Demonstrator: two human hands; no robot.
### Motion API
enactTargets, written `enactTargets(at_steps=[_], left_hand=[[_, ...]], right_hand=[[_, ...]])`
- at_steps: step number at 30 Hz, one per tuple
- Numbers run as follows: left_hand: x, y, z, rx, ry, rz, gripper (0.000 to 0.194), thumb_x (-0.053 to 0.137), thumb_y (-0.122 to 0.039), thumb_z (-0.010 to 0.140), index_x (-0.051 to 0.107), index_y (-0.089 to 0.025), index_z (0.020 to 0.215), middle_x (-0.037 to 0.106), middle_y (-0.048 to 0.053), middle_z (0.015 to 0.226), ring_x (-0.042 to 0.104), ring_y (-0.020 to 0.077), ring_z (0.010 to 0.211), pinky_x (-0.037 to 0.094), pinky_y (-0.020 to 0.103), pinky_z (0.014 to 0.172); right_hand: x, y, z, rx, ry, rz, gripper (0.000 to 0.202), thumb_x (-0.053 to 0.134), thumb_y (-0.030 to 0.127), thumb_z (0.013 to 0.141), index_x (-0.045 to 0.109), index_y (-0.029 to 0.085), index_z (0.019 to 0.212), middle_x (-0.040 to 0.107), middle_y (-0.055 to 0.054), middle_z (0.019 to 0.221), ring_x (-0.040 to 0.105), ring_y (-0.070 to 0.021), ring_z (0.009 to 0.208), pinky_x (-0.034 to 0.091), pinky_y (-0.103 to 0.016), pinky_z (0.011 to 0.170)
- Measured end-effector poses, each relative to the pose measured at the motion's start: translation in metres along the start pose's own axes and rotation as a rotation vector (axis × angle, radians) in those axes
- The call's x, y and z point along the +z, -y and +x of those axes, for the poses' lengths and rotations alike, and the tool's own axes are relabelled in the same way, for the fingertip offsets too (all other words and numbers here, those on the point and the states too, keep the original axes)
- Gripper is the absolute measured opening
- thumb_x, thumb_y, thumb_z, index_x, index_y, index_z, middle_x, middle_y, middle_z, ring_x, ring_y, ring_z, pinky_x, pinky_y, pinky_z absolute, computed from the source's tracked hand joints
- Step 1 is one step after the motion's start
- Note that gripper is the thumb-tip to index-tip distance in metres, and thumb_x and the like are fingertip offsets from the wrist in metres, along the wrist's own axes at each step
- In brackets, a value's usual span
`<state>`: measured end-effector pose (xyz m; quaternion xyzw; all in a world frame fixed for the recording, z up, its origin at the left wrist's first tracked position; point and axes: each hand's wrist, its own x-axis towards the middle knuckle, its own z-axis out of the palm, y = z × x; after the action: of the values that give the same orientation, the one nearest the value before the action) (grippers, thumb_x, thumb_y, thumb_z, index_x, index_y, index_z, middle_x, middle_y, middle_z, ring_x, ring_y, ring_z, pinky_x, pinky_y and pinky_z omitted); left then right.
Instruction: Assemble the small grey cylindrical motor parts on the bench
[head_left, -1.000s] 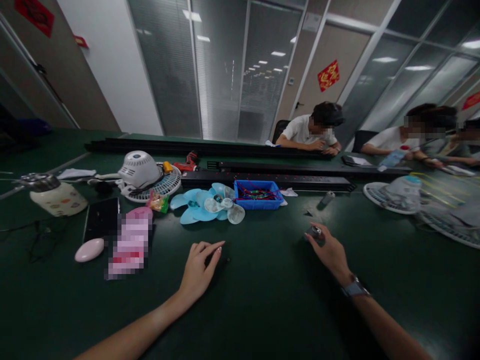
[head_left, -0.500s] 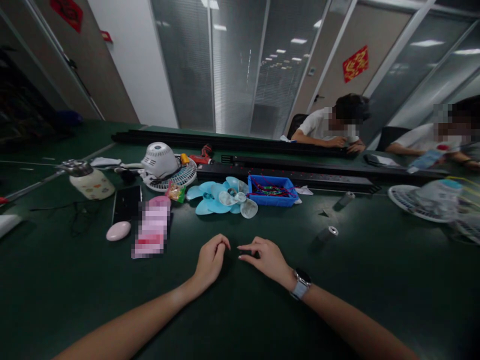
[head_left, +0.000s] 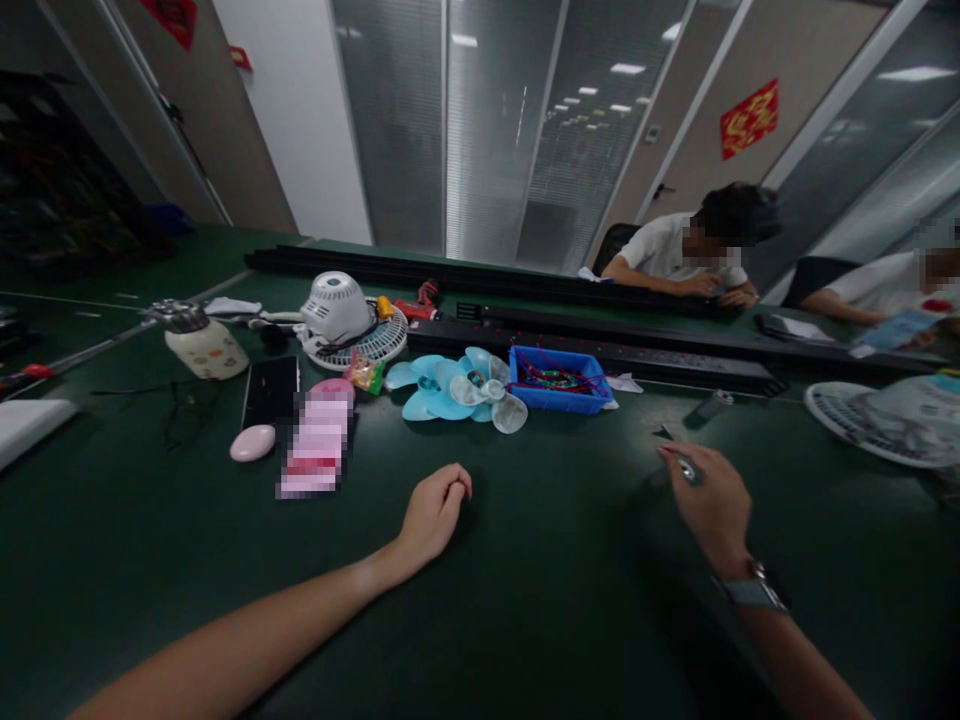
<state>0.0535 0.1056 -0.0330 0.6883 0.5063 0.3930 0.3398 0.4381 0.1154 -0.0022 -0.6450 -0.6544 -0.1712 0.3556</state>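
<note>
Left forearm [head_left: 240, 635]: bare, extended diagonally inward and forward from the lower left, low over the bench [head_left: 525, 610]. Left wrist [head_left: 367, 575]: uncovered, kept nearly in line with the forearm. Left grip [head_left: 435, 512]: turned with its back largely upward; left fingers [head_left: 455, 471] curled inward, left thumb [head_left: 452, 492] laid close beside them; fingertips partly hidden. Right forearm [head_left: 806, 655]: bare, extended forward and inward from the lower right. Right wrist [head_left: 739, 565]: banded, placed below the hand. Right grip [head_left: 716, 500]: set well apart from the left; right fingers [head_left: 694, 451] and right thumb [head_left: 673, 475] curved, directed leftward; contact partly obscured.
</note>
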Motion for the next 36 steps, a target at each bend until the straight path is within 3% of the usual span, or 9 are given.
enactTargets(at_steps=[4, 10, 20, 36], left_hand=[[-0.001, -0.003, 0.000, 0.003, -0.006, 0.011, 0.023, 0.036, -0.020, 0.085, 0.054, -0.019, 0.070, 0.056, 0.000, 0.070, 0.055, 0.0160, 0.069, 0.039, 0.027, 0.067], [-0.001, -0.003, 0.000, 0.000, 0.005, 0.013, 0.023, 0.036, -0.021, 0.086, 0.054, -0.019, 0.071, 0.056, 0.000, 0.071, 0.054, 0.0160, 0.069, 0.039, 0.027, 0.067], [-0.001, -0.002, -0.001, -0.004, 0.032, 0.008, 0.023, 0.037, -0.020, 0.086, 0.054, -0.019, 0.071, 0.056, 0.000, 0.072, 0.055, 0.0163, 0.070, 0.039, 0.027, 0.069], [0.000, 0.001, 0.000, 0.001, 0.036, 0.053, 0.024, 0.037, -0.017, 0.086, 0.057, -0.019, 0.073, 0.059, 0.000, 0.074, 0.055, 0.0162, 0.071, 0.039, 0.027, 0.068]], right_hand=[[0.006, -0.030, -0.014, 0.088, 0.059, -0.049, 0.042, 0.044, 0.052, 0.093, 0.071, 0.020, 0.097, 0.072, -0.008, 0.099, 0.067, -0.0236, 0.089, 0.048, -0.034, 0.076], [0.014, -0.032, -0.024, 0.268, -0.054, -0.039, 0.049, 0.042, 0.058, 0.092, 0.069, 0.018, 0.101, 0.073, -0.009, 0.092, 0.068, -0.0239, 0.080, 0.046, -0.032, 0.068], [0.019, -0.035, -0.031, 0.240, -0.048, -0.038, 0.057, 0.032, 0.062, 0.094, 0.063, 0.015, 0.102, 0.071, -0.014, 0.096, 0.067, -0.0243, 0.077, 0.045, -0.032, 0.064], [0.020, -0.033, -0.031, 0.328, -0.085, -0.079, 0.058, 0.030, 0.063, 0.094, 0.060, 0.014, 0.102, 0.069, -0.015, 0.089, 0.064, -0.0247, 0.072, 0.040, -0.031, 0.058]])
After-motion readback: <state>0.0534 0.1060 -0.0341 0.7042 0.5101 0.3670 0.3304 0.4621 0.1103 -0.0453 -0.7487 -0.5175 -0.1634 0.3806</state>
